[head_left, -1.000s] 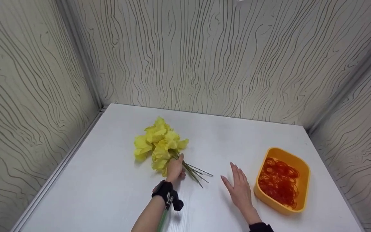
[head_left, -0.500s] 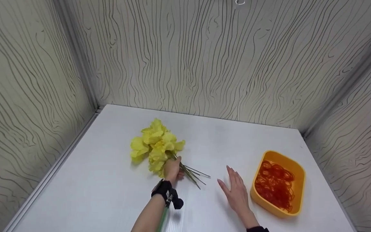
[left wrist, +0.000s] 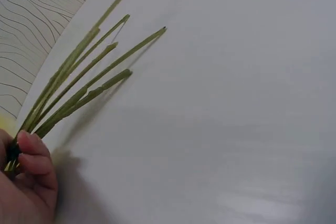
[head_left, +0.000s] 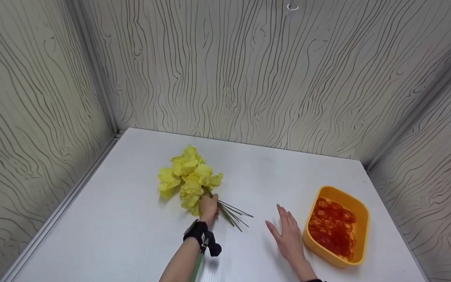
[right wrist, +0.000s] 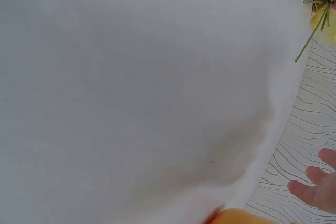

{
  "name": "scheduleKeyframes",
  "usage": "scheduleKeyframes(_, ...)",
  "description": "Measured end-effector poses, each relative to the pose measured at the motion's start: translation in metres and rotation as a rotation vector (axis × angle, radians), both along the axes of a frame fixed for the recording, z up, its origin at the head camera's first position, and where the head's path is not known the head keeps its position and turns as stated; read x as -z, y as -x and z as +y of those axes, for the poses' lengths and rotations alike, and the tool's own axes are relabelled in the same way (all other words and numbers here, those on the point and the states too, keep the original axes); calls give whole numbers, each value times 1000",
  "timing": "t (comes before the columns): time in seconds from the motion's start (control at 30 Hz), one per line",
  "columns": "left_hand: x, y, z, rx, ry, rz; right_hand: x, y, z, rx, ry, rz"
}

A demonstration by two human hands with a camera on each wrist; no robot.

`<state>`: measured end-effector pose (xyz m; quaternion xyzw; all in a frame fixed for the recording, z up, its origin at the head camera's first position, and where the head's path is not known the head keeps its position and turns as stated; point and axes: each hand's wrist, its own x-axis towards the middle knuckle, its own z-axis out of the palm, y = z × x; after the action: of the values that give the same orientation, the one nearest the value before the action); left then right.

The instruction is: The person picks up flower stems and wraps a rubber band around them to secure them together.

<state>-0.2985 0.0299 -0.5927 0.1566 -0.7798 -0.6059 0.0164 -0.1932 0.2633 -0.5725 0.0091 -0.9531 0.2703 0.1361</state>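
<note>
A bunch of yellow artificial flowers (head_left: 188, 172) lies left of centre on the white table in the head view. My left hand (head_left: 208, 206) grips its stems just below the blooms. In the left wrist view the green stems (left wrist: 79, 77) fan out past the curled fingers, and their cut ends are free. My right hand (head_left: 289, 237) hovers over the table between the stems and the orange bin, holding nothing. Its thumb stands apart from its straight fingers. Only a few fingertips (right wrist: 315, 182) of it show in the right wrist view.
An orange bin (head_left: 337, 261) holding a heap of red rubber bands (head_left: 333, 227) stands at the right of the white table (head_left: 131, 243). Wood-grain patterned walls (head_left: 217, 70) enclose the table at the back and both sides. A small white hook (head_left: 292, 7) hangs on the back wall.
The whole head view has shifted slightly, with table and bin sitting a little lower and further left. My left hand keeps its grip on the flower stems; the right hand stays beside the bin.
</note>
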Motion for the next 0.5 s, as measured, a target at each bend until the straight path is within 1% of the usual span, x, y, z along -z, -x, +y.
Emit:
scheduleKeyframes(0.07,-1,-1,-2,2,62,23,0,0,-1,-10,1,-1)
scheduleKeyframes(0.17,-4,-2,-4,6,119,50,-1,2,-4,-28,8,20)
scheduleKeyframes(0.3,-6,-3,-7,16,130,76,-2,5,-8,-45,25,33)
scheduleKeyframes(0.43,-9,-4,-10,-2,182,161,-4,7,-13,-63,37,26)
scheduleKeyframes(0.5,-11,-5,-11,-8,189,207,-5,8,-16,-77,45,37)
